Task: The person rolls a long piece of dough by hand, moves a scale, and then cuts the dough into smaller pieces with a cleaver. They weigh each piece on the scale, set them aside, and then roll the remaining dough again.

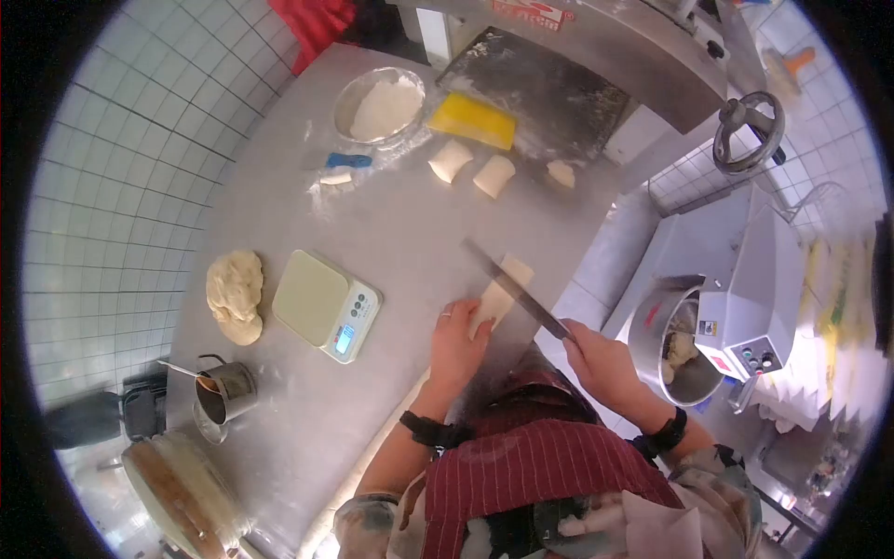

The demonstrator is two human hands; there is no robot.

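Observation:
My right hand (601,361) is wrapped around the handle of a long knife (514,286). Its blade lies slantwise across a pale strip of dough (518,272) near the table's front edge. My left hand (458,343) grips the near end of that strip, thumb on one side and fingers on the other, just left of the blade. Farther back on the steel table sit two cut dough pieces (451,161) and a smaller dough scrap (561,173). Left of my left hand stands a kitchen scale (317,296) with a lit display and a bare platform.
A large dough lump (235,289) and a metal jug (233,387) are at the left. Toward the back are a bowl of flour (386,107), a blue scraper (349,160) and a yellow rectangular thing (472,119). A handwheel machine (748,130) and a mixer (745,289) stand right.

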